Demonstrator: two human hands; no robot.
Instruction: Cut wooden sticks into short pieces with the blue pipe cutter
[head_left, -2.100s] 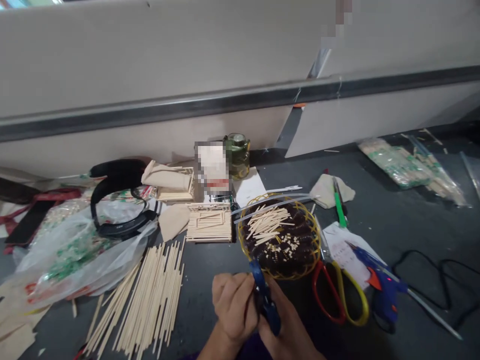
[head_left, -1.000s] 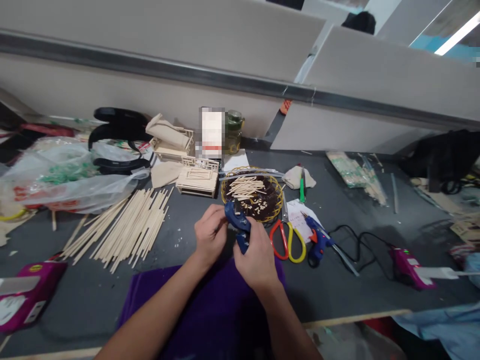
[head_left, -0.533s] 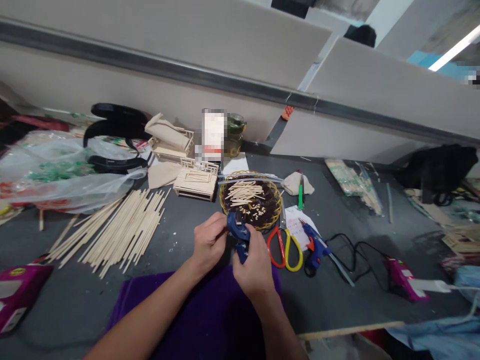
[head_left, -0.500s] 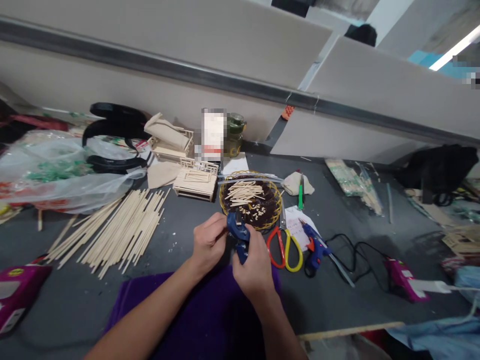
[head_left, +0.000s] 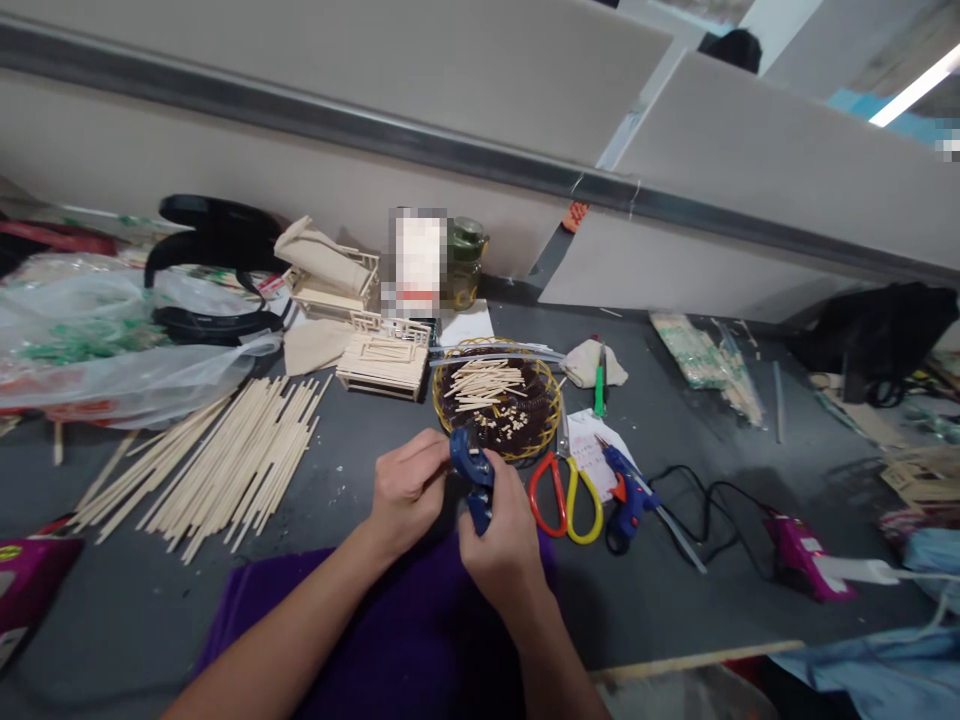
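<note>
My right hand (head_left: 501,540) is wrapped tight around the blue-handled cutter (head_left: 471,478), just in front of the woven basket (head_left: 436,392). Its blades are hidden behind my left hand (head_left: 409,490), whose fingers bunch together at the tool's head, and I cannot tell what they pinch. I count one cutter, one pair of red-and-yellow scissors (head_left: 564,497) beside it, a blue glue gun (head_left: 626,487) and a pink glue gun (head_left: 796,540); the long sticks (head_left: 225,460) overlap too much to count.
</note>
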